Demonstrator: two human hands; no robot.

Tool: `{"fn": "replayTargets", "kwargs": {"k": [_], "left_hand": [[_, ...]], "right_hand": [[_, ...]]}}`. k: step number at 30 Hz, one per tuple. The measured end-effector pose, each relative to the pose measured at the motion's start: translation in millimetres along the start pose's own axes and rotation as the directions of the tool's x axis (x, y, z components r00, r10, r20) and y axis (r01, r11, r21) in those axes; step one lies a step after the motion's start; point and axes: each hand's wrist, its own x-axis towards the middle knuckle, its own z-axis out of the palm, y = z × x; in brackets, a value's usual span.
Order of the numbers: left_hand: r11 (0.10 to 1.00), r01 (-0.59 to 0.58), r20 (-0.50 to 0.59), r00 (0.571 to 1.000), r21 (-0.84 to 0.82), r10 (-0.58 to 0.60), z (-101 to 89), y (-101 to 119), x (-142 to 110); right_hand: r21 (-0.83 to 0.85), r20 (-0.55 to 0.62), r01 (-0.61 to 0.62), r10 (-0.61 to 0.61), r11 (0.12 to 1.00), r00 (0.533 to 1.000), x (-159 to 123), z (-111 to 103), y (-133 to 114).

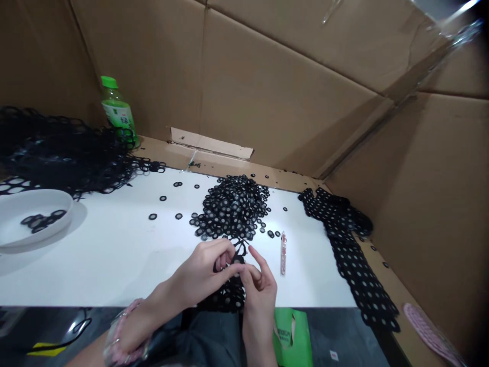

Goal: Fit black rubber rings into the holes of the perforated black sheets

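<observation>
Near the front edge of the white table, my left hand (210, 262) is closed on a black perforated sheet (229, 300) dotted with pale round centres. Its fingers curl under and its thumb points right. Thumb tip to thumb tip, my right hand (262, 288) meets it in a pinch at the sheet's upper edge, index finger raised. The fingers cover part of the edge, and the lower end hangs towards my lap. Thin black empty loops stick up between my hands. Just beyond lies a heap of small black rings with pale centres (235, 206).
A pink pen-like stick (283, 253) lies to the right. Long dotted black sheets (359, 270) run along the right side. At left are a white bowl (71, 214) holding several rings, a tangle of black cut-out netting (64, 153) and a green bottle (119, 114). Cardboard walls enclose the table.
</observation>
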Motion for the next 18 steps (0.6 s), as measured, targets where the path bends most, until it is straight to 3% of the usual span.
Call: {"fn": "replayTargets", "kwargs": {"k": [3,7,13,16,18], "left_hand": [[0.992,0.081,0.015,0.997,-0.092,-0.080,-2.1,-1.9,-1.4],[0.963,0.203,-0.017,0.978,-0.177,-0.210,-1.4,-5.4,-0.7],[0.929,0.277,-0.015,0.957,-0.245,-0.289,6.6,-6.6,0.8],[0.974,0.199,-0.096,0.973,-0.112,-0.210,4.1,-6.1,1.8],[1.000,0.020,-0.153,0.988,-0.002,-0.020,-1.5,-6.6,3.3]], "right_hand": [[0.047,-0.006,-0.011,0.012,0.999,1.000,-0.2,0.3,-1.7],[0.094,0.070,-0.071,0.064,0.993,0.995,-2.1,5.1,-2.8],[-0.206,0.188,0.102,-0.063,0.973,0.980,3.9,5.5,2.2],[-0.242,0.183,0.135,-0.091,0.961,0.979,6.8,2.0,2.3],[-0.221,0.168,0.118,-0.081,0.968,0.982,7.0,0.8,-0.6]]}}
